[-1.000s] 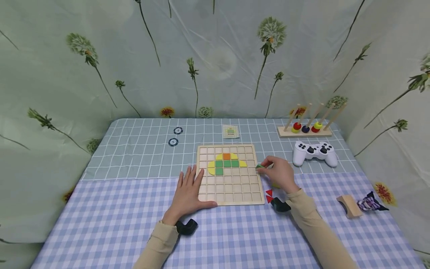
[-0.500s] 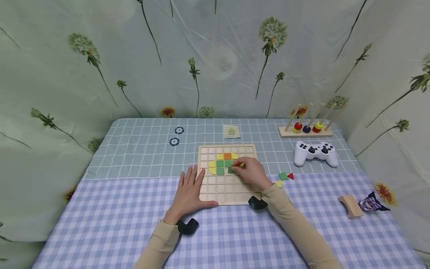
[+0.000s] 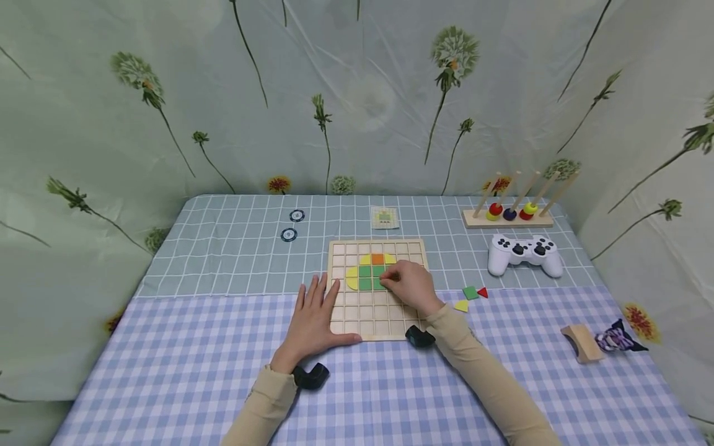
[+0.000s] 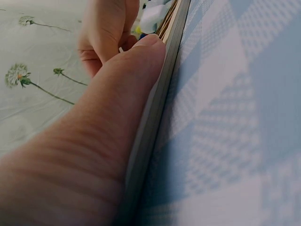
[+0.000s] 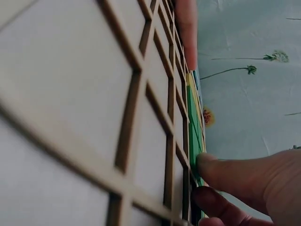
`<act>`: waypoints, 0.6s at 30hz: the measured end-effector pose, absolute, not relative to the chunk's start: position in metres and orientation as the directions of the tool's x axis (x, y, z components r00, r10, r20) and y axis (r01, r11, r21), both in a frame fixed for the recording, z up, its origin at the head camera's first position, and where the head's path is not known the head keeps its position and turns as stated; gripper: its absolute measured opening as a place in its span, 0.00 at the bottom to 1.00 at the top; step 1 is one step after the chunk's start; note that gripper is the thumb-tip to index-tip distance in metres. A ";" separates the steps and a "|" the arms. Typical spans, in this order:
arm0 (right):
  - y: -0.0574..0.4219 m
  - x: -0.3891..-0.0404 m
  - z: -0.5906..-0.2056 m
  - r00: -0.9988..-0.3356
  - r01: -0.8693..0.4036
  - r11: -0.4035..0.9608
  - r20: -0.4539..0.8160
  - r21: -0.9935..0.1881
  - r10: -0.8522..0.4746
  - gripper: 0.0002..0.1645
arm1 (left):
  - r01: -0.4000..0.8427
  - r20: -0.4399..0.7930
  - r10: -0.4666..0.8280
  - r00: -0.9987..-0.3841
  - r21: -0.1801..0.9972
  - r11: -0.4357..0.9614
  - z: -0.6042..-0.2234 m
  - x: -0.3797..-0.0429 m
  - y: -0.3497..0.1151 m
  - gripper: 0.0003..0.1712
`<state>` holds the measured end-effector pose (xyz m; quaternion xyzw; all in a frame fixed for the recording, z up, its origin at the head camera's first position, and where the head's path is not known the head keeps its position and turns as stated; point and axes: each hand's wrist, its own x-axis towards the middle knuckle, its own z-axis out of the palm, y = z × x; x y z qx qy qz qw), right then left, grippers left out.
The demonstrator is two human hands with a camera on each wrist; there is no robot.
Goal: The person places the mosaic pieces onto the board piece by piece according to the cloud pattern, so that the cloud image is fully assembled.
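Pale wood: the grid board (image 3: 370, 316) lies flat on checked cloth (image 3: 368, 396), part-filled with green squares, yellow rounded pieces (image 3: 352, 279) and one orange square (image 3: 377, 259). Right hand (image 3: 411, 286) over the board, fingers curled, thumb and forefinger together on a green tile (image 3: 377, 284) in the second row of greens; the wrist view is too oblique to say whether it sits fully in its cell. Left hand (image 3: 313, 322) spread, fingers straight and apart, at the board's left edge, thumb along the near edge. Right of the board, loose: green square (image 3: 470, 293), red triangle (image 3: 483, 292) touching or nearly so, yellow piece (image 3: 461, 306) nearby. Pattern card (image 3: 385, 217) beyond the far edge.
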<state>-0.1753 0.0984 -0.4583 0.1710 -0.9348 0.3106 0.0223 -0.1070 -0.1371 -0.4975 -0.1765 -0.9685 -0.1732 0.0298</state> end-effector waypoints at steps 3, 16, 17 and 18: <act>0.103 -0.174 -0.459 -0.938 -0.334 0.737 0.130 -0.588 -0.322 0.03 | 0.353 0.115 0.333 -0.936 0.327 0.877 -0.497 -0.107 -0.137 0.70; 0.185 -0.156 -0.449 -0.980 -0.199 0.761 0.112 -0.617 -0.166 0.10 | 0.354 0.114 0.336 -0.935 0.323 0.878 -0.497 -0.107 -0.136 0.70; 0.191 -0.155 -0.448 -0.985 -0.173 0.775 0.091 -0.609 -0.148 0.11 | 0.352 0.115 0.333 -0.936 0.322 0.879 -0.497 -0.107 -0.136 0.70; 0.197 -0.154 -0.446 -0.988 -0.150 0.787 0.072 -0.598 -0.133 0.12 | 0.351 0.116 0.332 -0.936 0.323 0.879 -0.497 -0.107 -0.136 0.71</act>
